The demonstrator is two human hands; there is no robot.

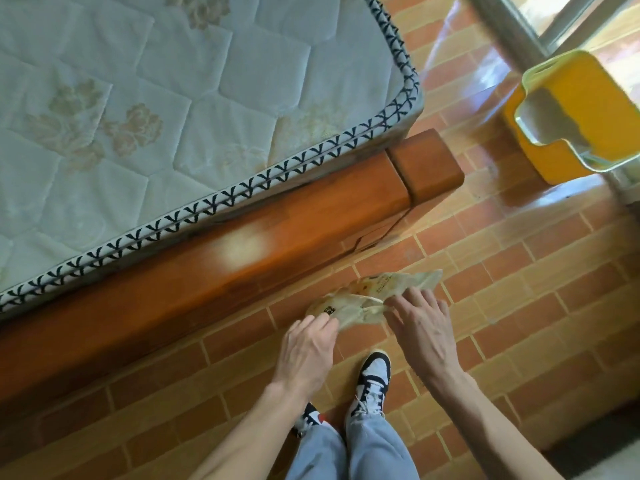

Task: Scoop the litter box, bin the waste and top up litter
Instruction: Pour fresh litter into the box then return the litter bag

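A crumpled bag (372, 297) — thin, pale, with yellow print and a small dark label — hangs above the tiled floor (519, 306), stretched between both hands. The left hand (306, 351) pinches its near-left corner, fingers (323, 322) curled onto the plastic. The right hand (420, 327) lies at the bag's right-hand side with fingers (398, 303) spread and bent over the edge; whether they actually grasp the plastic or only touch it I cannot tell, since the underside of the hand is hidden. The bag's far end trails out beyond the right hand toward the upper right, blurred, and its print is too smeared to read.

The litter box (571, 116) — yellow, with a pale rim — stands well apart from the hands at the upper right, next to a window frame (512, 26); its right side is cut off by the picture's edge, and its grey contents are blurred.

A mattress (156, 98) on a wooden bed frame (242, 258) fills the left. Below the hands, 2 shoes (372, 382) and jeans (374, 448) show, the left shoe mostly hidden behind the left forearm.
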